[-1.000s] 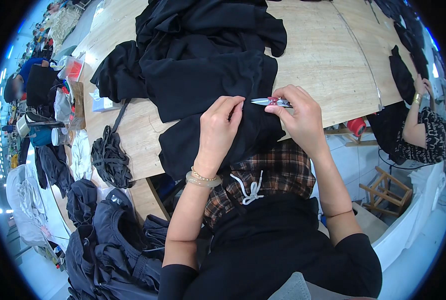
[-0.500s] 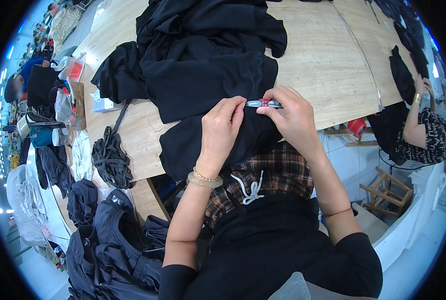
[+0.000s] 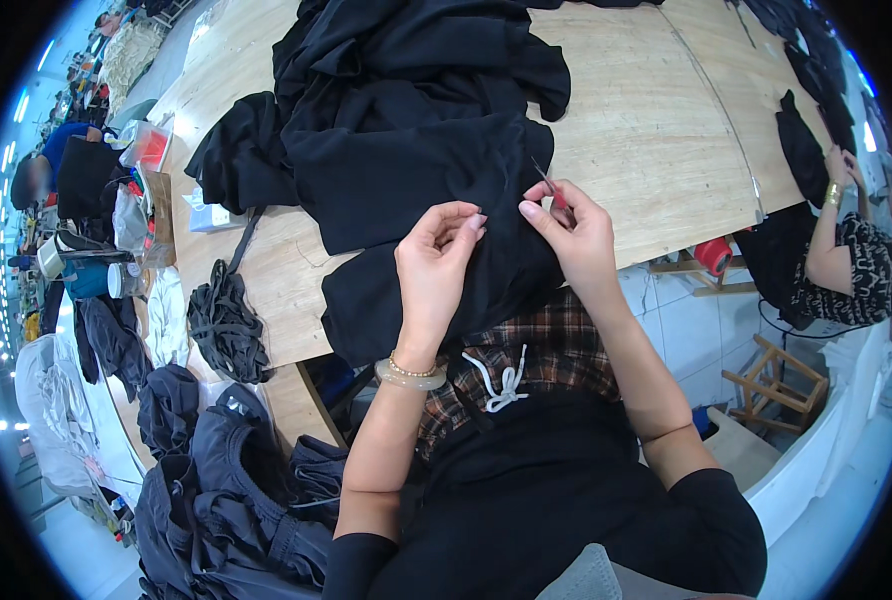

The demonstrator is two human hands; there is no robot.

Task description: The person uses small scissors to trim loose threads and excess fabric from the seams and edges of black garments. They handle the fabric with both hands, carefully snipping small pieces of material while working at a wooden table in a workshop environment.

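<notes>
Black garments (image 3: 396, 160) lie heaped on the wooden table, their near part reaching my lap. My right hand (image 3: 576, 225) is closed round small thread snips (image 3: 558, 200) with red on them, their thin dark tip pointing up and away to the left over the black cloth. Just to the left, my left hand (image 3: 436, 250) pinches thumb and forefinger together above the same cloth. Whatever lies between those fingertips is too small to make out. The two hands are a short gap apart.
A bundle of dark cords (image 3: 226, 320) lies by the table's left edge, with dark garments (image 3: 236, 480) piled below. A small white box (image 3: 214, 212) stands beyond. At right are a wooden stool (image 3: 776, 385), a red round object (image 3: 713, 256) and another person's arm (image 3: 828, 235).
The snips have left the left fingertips and turned from lying sideways to pointing up and away. My hands have parted slightly, the left one shifting a little left and nearer.
</notes>
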